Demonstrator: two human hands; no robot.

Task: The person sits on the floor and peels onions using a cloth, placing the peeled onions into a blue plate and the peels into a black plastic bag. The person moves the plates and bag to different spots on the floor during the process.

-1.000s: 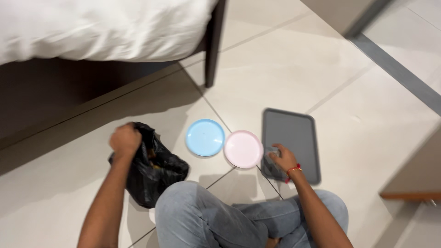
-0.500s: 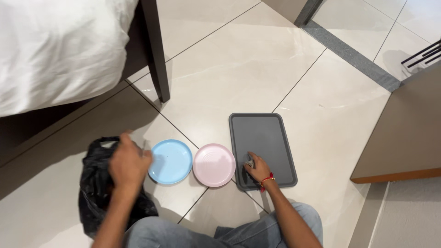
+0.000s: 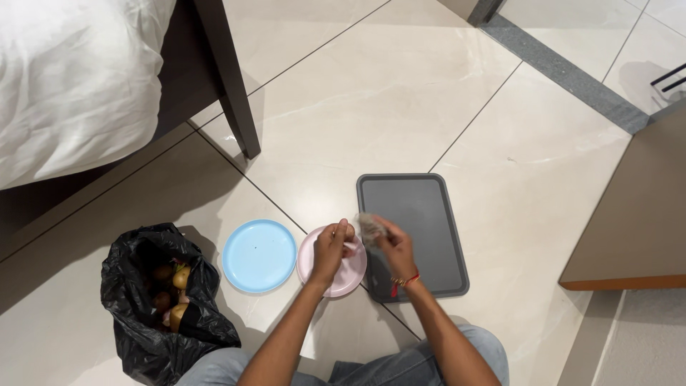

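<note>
I sit on a tiled floor. My left hand (image 3: 332, 244) hovers over a pink plate (image 3: 348, 277) with its fingers curled; whether it holds anything is hidden. Close beside it, my right hand (image 3: 391, 243), with a red thread at the wrist, grips a small grey object (image 3: 368, 224) that is blurred. This hand is above the left edge of a dark grey tray (image 3: 421, 207). The two hands nearly touch. A light blue plate (image 3: 259, 255) lies left of the pink one.
An open black plastic bag (image 3: 139, 322) with brownish round vegetables inside sits at my left knee. A dark bed leg (image 3: 232, 93) and white bedding (image 3: 64, 78) stand at the upper left. A wooden cabinet corner (image 3: 629, 221) juts in on the right.
My left hand left the black bag and moved right over the pink plate. My right hand lifted off the tray with the grey object, meeting the left hand.
</note>
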